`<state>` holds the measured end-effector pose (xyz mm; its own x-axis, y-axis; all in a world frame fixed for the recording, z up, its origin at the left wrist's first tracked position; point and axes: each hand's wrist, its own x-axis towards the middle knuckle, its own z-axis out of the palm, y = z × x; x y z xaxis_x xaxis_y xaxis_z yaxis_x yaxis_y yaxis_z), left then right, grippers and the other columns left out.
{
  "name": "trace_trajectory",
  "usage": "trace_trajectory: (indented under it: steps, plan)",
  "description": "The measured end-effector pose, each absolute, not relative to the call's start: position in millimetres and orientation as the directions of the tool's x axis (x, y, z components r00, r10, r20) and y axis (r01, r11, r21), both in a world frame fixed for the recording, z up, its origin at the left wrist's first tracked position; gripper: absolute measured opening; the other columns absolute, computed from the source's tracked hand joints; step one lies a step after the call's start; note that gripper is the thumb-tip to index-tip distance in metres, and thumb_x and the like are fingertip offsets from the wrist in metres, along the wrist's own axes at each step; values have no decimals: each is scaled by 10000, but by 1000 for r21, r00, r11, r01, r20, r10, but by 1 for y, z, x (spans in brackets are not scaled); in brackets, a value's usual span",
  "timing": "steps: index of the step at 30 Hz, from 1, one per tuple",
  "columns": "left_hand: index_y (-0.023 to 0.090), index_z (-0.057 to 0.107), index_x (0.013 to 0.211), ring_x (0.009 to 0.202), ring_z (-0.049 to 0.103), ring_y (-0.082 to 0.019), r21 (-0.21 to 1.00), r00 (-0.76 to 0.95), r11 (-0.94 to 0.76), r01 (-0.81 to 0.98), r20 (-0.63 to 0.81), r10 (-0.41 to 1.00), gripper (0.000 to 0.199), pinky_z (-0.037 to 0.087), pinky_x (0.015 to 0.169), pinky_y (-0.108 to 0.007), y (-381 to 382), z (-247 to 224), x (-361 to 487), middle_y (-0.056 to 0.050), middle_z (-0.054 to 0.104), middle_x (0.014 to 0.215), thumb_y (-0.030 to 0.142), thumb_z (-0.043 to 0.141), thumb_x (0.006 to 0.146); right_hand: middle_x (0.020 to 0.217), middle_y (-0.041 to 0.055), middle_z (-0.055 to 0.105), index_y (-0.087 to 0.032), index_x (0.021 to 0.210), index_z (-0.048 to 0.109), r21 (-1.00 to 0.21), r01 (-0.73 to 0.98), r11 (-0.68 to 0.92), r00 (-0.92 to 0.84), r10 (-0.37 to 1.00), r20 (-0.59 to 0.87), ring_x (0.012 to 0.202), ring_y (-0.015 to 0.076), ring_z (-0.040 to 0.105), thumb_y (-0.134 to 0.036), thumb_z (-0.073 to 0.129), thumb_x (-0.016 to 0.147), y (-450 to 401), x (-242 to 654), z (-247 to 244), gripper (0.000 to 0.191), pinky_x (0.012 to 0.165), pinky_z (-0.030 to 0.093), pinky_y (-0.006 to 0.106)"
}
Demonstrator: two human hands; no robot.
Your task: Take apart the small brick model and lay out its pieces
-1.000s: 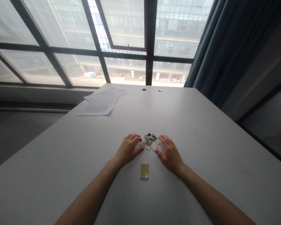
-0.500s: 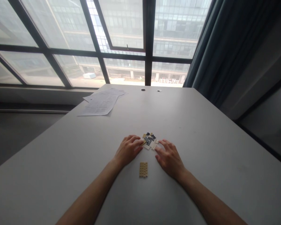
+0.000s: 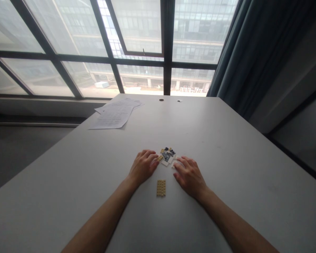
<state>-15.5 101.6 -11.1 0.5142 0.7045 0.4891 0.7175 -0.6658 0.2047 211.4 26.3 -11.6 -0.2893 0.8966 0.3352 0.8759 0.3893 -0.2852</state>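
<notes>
A small heap of toy building bricks [image 3: 167, 156] in grey, black, white and tan lies flat on the white table. At its left edge, my left hand [image 3: 144, 164] rests with bent fingers apart, the fingertips at a tan brick [image 3: 160, 158]. Whether they touch it is hard to tell. My right hand [image 3: 190, 175] lies on the other side, fingers spread, its fingertips against white bricks [image 3: 173, 166] that they partly cover. Nearer to me, between my forearms, sits a tan studded rectangle [image 3: 161, 188], apart from both hands.
Printed paper sheets [image 3: 112, 116] overlap at the table's far left. Two round holes, one of them a dark cable hole [image 3: 161, 100], are near the back edge. Beyond stand a large window [image 3: 139, 80] and a dark curtain [image 3: 242, 66] at the right.
My left hand has shifted slightly left, showing more of the tan brick and the heap's left side. The right hand has barely moved. The view has tilted a little.
</notes>
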Motion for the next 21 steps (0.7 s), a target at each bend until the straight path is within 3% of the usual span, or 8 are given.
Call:
trace_trajectory:
  steps: [7,13,16,21]
  plan:
    - [215,649,998,1014,535,-255,177,483,-598,782,435,760,231,434,881,-435,102,-12,-15,-79,641,1062,187,511,816,1243,107,566,-199,1109,595,-312,876,368,-251,900,356,1239,272,411,-281,559,862,26,212,-13,263,1052,291,449]
    - [215,629,1081,1061,511,-271,171,477,-594,786,443,759,266,416,901,-446,102,-14,-16,-89,617,1121,205,509,844,1241,117,554,-180,1132,580,-307,882,358,-242,902,358,1236,276,406,-291,569,857,27,212,-14,296,1057,286,436]
    - [255,660,1013,1060,518,-253,162,519,-634,756,443,731,227,414,899,-424,101,-13,-16,-62,629,1091,199,505,858,1235,115,555,-182,1126,579,-306,882,359,-242,901,359,1235,274,405,-290,567,861,27,212,-13,287,1060,283,433]
    - [220,646,1030,1069,516,-260,191,489,-612,768,442,752,218,409,925,-432,102,-13,-16,-78,623,1113,252,506,866,1226,113,559,-183,1115,584,-299,885,357,-243,901,359,1224,275,412,-287,562,865,25,211,-11,271,1051,293,429]
